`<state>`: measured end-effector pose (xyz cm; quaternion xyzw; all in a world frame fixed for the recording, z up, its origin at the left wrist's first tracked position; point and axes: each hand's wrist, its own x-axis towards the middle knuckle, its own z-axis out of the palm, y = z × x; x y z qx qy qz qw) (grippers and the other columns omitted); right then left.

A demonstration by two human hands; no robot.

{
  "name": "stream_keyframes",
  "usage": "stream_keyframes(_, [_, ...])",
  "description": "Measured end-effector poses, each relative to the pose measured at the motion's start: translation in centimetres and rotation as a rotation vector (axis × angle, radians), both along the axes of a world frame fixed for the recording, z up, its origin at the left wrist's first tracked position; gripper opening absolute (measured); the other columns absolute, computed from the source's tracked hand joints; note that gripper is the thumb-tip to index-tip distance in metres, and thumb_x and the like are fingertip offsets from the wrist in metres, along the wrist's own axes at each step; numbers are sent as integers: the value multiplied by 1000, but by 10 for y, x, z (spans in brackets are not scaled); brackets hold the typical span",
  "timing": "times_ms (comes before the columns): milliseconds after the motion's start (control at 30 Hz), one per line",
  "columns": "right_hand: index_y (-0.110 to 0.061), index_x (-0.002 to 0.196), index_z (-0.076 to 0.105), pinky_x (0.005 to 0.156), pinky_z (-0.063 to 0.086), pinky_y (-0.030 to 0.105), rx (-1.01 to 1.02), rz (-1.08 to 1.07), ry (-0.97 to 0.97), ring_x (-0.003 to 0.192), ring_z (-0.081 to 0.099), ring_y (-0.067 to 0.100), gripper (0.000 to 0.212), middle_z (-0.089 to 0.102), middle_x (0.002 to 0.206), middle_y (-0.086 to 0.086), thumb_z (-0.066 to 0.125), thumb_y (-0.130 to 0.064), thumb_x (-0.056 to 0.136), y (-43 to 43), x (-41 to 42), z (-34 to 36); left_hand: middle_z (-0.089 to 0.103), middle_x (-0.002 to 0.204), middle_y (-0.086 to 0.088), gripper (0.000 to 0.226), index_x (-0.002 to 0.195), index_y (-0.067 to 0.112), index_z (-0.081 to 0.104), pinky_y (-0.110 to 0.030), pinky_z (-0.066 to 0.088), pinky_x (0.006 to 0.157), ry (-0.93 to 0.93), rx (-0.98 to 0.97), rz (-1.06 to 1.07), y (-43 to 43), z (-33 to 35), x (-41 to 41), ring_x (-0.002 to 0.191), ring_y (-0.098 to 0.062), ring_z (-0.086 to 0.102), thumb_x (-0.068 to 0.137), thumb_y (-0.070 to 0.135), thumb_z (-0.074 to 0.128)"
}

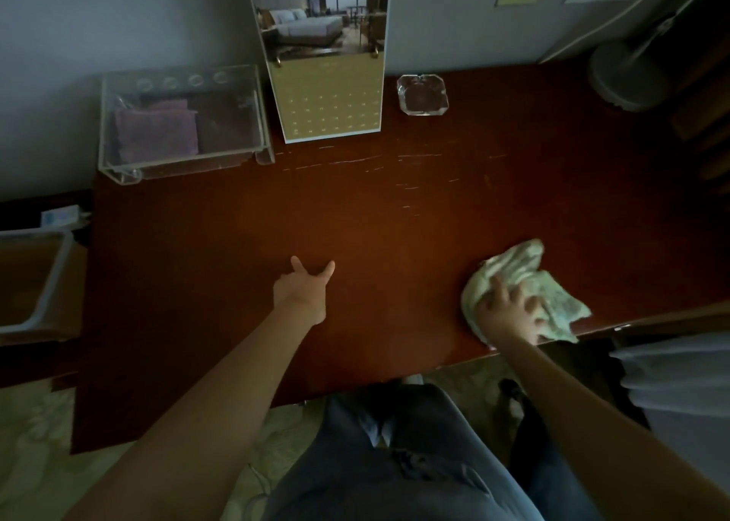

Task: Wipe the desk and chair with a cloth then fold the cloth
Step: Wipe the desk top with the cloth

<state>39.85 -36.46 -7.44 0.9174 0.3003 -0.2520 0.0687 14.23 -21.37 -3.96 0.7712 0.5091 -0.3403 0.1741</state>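
Greenish cloth [525, 271] lies bunched near the front right edge of the dark red wooden desk [355, 212]. Our right hand [509, 315] presses on it with spread fingers, not closed around it. Our left hand [302, 287] rests on the middle of the desk and holds nothing. We judge the desk wiping is in progress; the chair and the folding are not yet done.

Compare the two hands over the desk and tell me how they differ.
The left hand holds nothing; the right hand presses spread fingers on the crumpled cloth. The left hand is over the middle of the desk, the right hand near its front edge. Both reach out over the same desk.
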Motion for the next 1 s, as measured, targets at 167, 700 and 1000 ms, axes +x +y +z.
stream_keyframes(167, [-32, 151, 7, 109, 10, 64, 1, 761, 33, 142, -4, 44, 71, 2, 159, 9, 44, -45, 91, 28, -125, 4, -6, 157, -18, 83, 147, 47, -3, -29, 50, 67, -10, -41, -8, 6, 6, -1, 122, -31, 49, 92, 7, 43])
stream_keyframes(700, [-46, 147, 1, 115, 10, 50, -13, 379, -31, 146, -1, 28, 54, -3, 160, 0, 19, -57, 97, -19, 13, -2, -8, 157, -18, 95, 147, 46, -8, -22, 45, 49, 12, -27, -33, 1, 5, -2, 120, -28, 50, 88, -7, 45])
stream_keyframes(1000, [-41, 149, 3, 109, -3, 64, -16, 448, 44, 141, -13, 44, 62, -12, 158, 13, 27, -51, 93, -17, -69, -3, -5, 156, -22, 85, 150, 35, -5, -33, 54, 86, -29, 8, 81, -10, -6, 9, 135, -42, 32, 91, 9, 50])
